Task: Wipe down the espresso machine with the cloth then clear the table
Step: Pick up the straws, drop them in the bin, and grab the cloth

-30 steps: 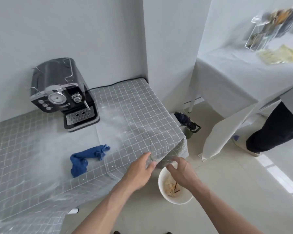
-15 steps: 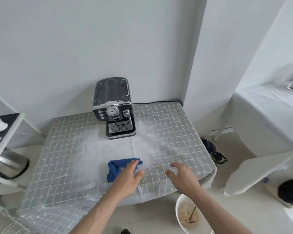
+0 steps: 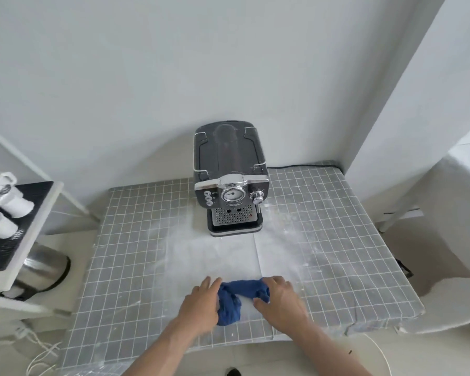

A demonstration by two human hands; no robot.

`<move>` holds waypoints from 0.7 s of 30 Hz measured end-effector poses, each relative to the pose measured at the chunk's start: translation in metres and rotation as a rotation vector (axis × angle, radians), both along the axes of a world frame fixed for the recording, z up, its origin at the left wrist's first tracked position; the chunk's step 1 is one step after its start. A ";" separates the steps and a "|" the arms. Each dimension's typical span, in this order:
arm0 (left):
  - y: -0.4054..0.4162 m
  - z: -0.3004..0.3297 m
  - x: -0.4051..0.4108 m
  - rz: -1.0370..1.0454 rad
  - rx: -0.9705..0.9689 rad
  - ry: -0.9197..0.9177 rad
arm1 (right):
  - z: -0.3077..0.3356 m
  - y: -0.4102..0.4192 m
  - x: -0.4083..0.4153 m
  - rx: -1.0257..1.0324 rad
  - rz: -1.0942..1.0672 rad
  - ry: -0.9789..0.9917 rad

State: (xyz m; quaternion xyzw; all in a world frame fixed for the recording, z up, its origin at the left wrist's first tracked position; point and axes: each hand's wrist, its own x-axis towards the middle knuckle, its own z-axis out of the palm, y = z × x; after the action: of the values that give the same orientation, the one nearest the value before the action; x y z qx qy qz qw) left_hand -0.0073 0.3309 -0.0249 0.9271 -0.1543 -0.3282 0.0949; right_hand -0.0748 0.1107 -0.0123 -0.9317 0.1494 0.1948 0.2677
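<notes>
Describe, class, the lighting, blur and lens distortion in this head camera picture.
Head view: soft, even light with only faint shadows; mild glare on the espresso machine chrome; straight wall edges lean outward from wide-angle distortion; the left hand is slightly motion-blurred beside the blue cloth.

Espresso machine: glossy black casing, prob. plastic; polished chrome band, gauge ring and knob across front; thin metal wire rails on top; drip tray w/ matt perforated metal grille.
Cloth: blue fabric, soft, crumpled, matt.
Table cover: grey woven-look fabric w/ white grid lines, matt; centre dusted w/ white powder, looks chalky and dull.
Wall: smooth, matt, pale grey-white.
Bin at left: brushed metal body, soft sheen; black rim.
Shelf at left: white frame, smooth; black mesh-like top surface.
Cups on shelf: white, smooth, slightly glossy, ceramic-looking.
</notes>
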 end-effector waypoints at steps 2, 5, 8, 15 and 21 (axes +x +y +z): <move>-0.003 -0.011 0.009 -0.078 0.012 -0.030 | -0.012 0.016 0.008 -0.056 0.029 0.042; -0.003 -0.030 0.016 -0.099 -0.069 0.014 | -0.028 0.032 0.011 -0.068 0.003 0.072; -0.001 -0.043 0.021 -0.059 -0.188 0.042 | -0.037 0.035 0.013 -0.076 -0.009 0.056; 0.001 -0.046 0.020 0.173 -0.239 -0.104 | -0.043 0.046 0.026 -0.115 0.071 0.047; 0.004 -0.042 0.011 0.202 -0.181 -0.109 | -0.077 0.045 0.021 -0.221 0.195 -0.078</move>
State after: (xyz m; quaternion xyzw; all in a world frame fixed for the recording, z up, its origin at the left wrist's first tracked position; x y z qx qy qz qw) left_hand 0.0035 0.3346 -0.0667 0.9419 -0.0939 -0.2509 0.2024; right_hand -0.0534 0.1560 -0.0895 -0.9724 0.0683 0.1661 0.1491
